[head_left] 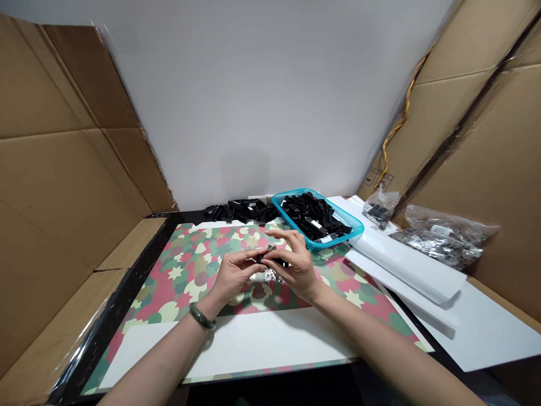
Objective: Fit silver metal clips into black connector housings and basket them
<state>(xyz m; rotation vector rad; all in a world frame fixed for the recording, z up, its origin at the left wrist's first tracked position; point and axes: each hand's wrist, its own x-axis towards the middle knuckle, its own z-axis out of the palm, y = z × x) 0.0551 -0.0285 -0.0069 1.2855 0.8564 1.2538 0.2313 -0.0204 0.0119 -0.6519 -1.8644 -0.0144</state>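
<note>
My left hand (235, 272) and my right hand (294, 264) meet above a camouflage-patterned mat (186, 265). Together they pinch a small black part (274, 260) with a metal piece at its top. My left fingers grip its left end, my right fingers wrap its right side. A small heap of shiny metal pieces (266, 276) lies on the mat just under the hands. A green bangle (201, 317) sits on my left wrist.
A blue tray (357, 226) full of black parts stands behind the hands, with a loose pile of black parts (240, 211) to its left. White sheets (406, 265) and bags of metal parts (439, 239) lie at the right. Cardboard walls (63, 169) flank both sides.
</note>
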